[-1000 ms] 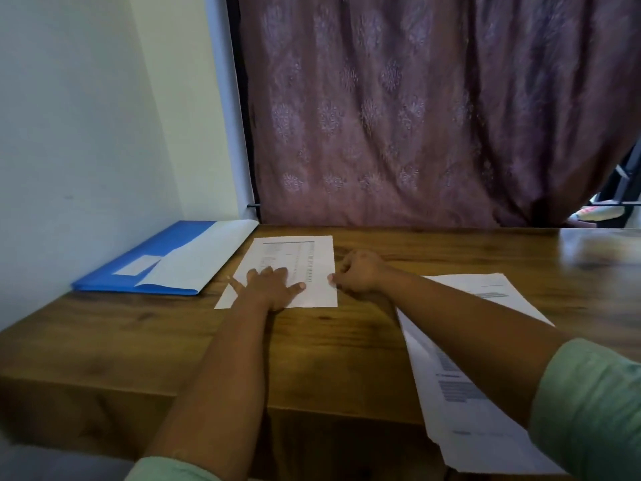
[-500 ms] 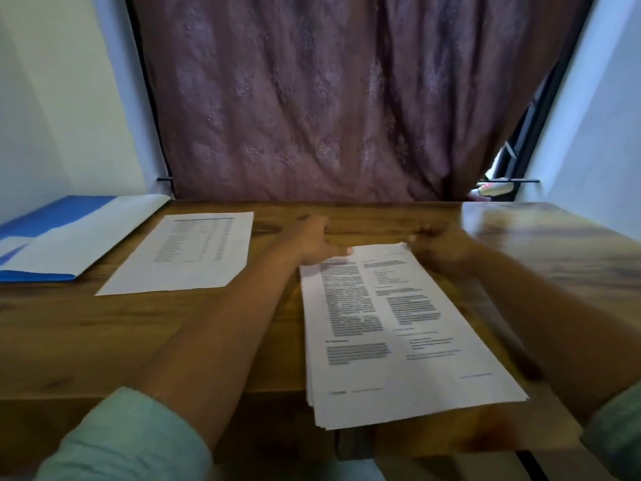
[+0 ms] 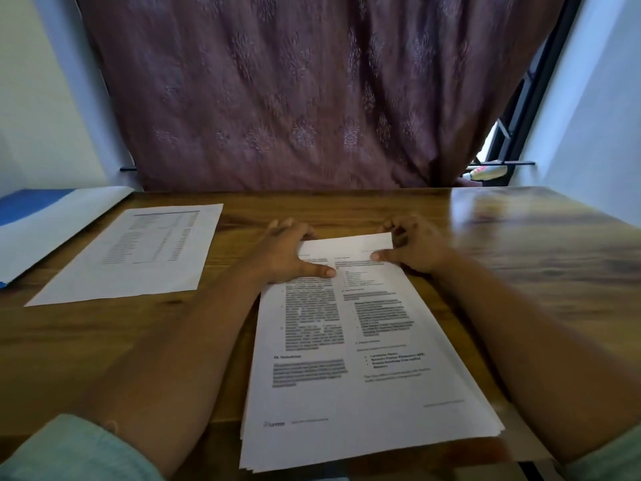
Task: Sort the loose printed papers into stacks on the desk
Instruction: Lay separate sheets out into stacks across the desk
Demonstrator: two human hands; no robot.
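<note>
Where wooden desk (image 3: 520, 237) gleams, rectangular printed papers (image 3: 364, 394) fan

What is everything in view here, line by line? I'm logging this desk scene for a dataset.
Paper pile: one, several sheets, white with black print, desk's near middle, overhanging the front edge.
Single sheet: one, white, printed table, flat on the desk, left of the pile.
Folder: one, blue, a white sheet on it, desk's far left.
Desk: one, brown wood.
Curtain: one, patterned mauve, behind the desk.
Walls: pale, either side.
Window frame: dark, right of the curtain.
Left hand: at the pile's far left corner, thumb on the top sheet.
Right hand: at the far right corner, thumb on the top sheet.
Sleeves: two, pale green.
</note>
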